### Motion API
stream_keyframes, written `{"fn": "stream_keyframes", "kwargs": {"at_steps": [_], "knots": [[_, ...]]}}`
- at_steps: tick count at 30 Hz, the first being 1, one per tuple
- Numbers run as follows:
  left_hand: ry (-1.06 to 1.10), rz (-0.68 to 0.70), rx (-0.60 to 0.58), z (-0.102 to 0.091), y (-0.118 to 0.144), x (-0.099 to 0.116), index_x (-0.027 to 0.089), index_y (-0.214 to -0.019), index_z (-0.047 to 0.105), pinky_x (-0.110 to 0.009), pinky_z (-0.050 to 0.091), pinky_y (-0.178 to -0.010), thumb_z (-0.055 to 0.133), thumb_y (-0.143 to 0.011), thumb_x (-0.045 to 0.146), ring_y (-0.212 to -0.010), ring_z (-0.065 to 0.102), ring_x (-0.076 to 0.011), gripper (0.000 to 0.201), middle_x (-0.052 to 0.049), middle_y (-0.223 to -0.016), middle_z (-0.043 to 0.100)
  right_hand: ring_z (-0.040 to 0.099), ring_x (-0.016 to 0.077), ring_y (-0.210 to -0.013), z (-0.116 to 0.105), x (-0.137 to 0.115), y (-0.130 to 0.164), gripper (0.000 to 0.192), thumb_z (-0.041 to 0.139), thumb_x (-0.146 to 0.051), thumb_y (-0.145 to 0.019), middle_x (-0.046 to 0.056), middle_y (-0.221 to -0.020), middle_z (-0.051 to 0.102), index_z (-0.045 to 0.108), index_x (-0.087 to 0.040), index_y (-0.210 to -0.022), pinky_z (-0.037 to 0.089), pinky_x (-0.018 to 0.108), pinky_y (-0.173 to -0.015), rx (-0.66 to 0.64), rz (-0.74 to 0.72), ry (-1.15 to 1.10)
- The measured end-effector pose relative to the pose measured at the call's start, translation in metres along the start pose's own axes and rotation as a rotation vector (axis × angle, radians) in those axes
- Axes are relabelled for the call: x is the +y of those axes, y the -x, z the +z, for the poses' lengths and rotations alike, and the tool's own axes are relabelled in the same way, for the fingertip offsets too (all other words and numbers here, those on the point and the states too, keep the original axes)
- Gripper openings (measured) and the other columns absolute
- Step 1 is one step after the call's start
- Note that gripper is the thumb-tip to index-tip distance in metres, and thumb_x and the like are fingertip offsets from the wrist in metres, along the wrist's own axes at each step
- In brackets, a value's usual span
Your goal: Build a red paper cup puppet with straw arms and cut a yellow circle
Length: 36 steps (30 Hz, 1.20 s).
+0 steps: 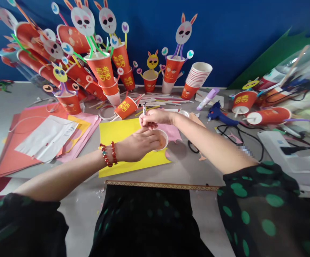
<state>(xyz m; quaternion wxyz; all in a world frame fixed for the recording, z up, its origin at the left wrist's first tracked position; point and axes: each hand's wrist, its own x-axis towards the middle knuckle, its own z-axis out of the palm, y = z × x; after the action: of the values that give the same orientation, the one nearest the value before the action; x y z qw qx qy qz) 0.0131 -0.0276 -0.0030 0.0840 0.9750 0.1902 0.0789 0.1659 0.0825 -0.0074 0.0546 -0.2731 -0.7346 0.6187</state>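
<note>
On a sheet of yellow paper [113, 166], my left hand [135, 146] holds a white-rimmed paper cup [165, 143]. Its fingers lie over the cup's mouth and hide much of it; two beaded bracelets circle that wrist. My right hand [158, 117] is just beyond, closed around a slim pen [144, 109] that points upward. Where the pen's lower end meets the paper or cup is hidden by my fingers. Pink paper [172, 132] with cut edges lies to the right of the cup.
Red paper cups with rabbit faces [101, 71] crowd the back left. A cup stack [197, 76] leans behind my hands, near a purple-capped glue stick [208, 99]. To the right are a blue glue gun [221, 114] with its cord and a white power strip [280, 142]. Coloured sheets [23, 134] lie left.
</note>
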Motion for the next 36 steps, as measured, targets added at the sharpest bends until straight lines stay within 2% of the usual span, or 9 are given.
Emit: {"fn": "stream_keyframes", "kwargs": {"at_steps": [5, 11, 19, 27, 31, 36], "knots": [[0.002, 0.023, -0.025, 0.000, -0.001, -0.001, 0.016, -0.114, 0.058, -0.047, 0.035, -0.105, 0.042, -0.076, -0.004, -0.131, 0.047, -0.0278, 0.045, -0.012, -0.130, 0.062, 0.039, 0.0070, -0.044, 0.001, -0.011, -0.015, 0.012, 0.054, -0.012, -0.074, -0.007, -0.047, 0.046, 0.059, -0.015, -0.063, 0.031, 0.018, -0.042, -0.184, 0.000, 0.090], [-0.007, 0.039, -0.052, -0.002, -0.002, -0.002, 0.016, -0.112, 0.059, -0.046, 0.038, -0.101, 0.044, -0.077, -0.003, -0.131, 0.045, -0.0293, 0.042, -0.013, -0.129, 0.063, 0.036, 0.0073, -0.048, -0.002, -0.013, -0.028, 0.017, 0.057, -0.018, -0.075, -0.007, -0.050, 0.042, 0.051, -0.016, -0.059, 0.030, 0.020, -0.047, -0.331, 0.050, 0.186], [-0.001, 0.048, -0.043, -0.004, -0.003, -0.002, 0.017, -0.111, 0.060, -0.045, 0.036, -0.106, 0.045, -0.079, -0.001, -0.130, 0.047, -0.0272, 0.039, -0.011, -0.127, 0.064, 0.042, 0.0093, -0.055, 0.003, -0.012, -0.039, 0.016, 0.057, -0.016, -0.073, -0.005, -0.057, 0.046, 0.050, -0.016, -0.059, 0.035, 0.023, -0.055, -0.340, 0.085, 0.257], [0.020, 0.027, -0.066, -0.004, -0.004, -0.003, 0.017, -0.109, 0.060, -0.048, 0.034, -0.109, 0.045, -0.079, -0.001, -0.129, 0.047, -0.0270, 0.038, -0.012, -0.127, 0.062, 0.029, 0.0089, -0.043, 0.008, -0.021, -0.034, 0.037, 0.053, -0.019, -0.079, -0.008, -0.040, 0.032, 0.037, -0.020, -0.046, 0.029, 0.027, -0.051, -0.341, 0.107, 0.374], [0.013, 0.035, -0.057, -0.003, -0.003, -0.003, 0.016, -0.109, 0.060, -0.049, 0.033, -0.111, 0.044, -0.079, -0.001, -0.129, 0.048, -0.0270, 0.038, -0.012, -0.127, 0.063, 0.031, 0.0089, -0.044, 0.010, -0.023, -0.037, 0.030, 0.056, -0.020, -0.078, -0.008, -0.041, 0.036, 0.045, -0.019, -0.050, 0.028, 0.027, -0.051, -0.332, 0.111, 0.397], [-0.002, 0.031, -0.043, -0.001, -0.002, -0.003, 0.017, -0.109, 0.060, -0.049, 0.031, -0.114, 0.045, -0.080, 0.000, -0.130, 0.047, -0.0273, 0.037, -0.011, -0.128, 0.062, 0.045, 0.0117, -0.055, 0.010, -0.021, -0.045, 0.016, 0.059, -0.019, -0.074, -0.005, -0.054, 0.051, 0.057, -0.017, -0.058, 0.034, 0.027, -0.056, -0.317, 0.116, 0.395]]}}
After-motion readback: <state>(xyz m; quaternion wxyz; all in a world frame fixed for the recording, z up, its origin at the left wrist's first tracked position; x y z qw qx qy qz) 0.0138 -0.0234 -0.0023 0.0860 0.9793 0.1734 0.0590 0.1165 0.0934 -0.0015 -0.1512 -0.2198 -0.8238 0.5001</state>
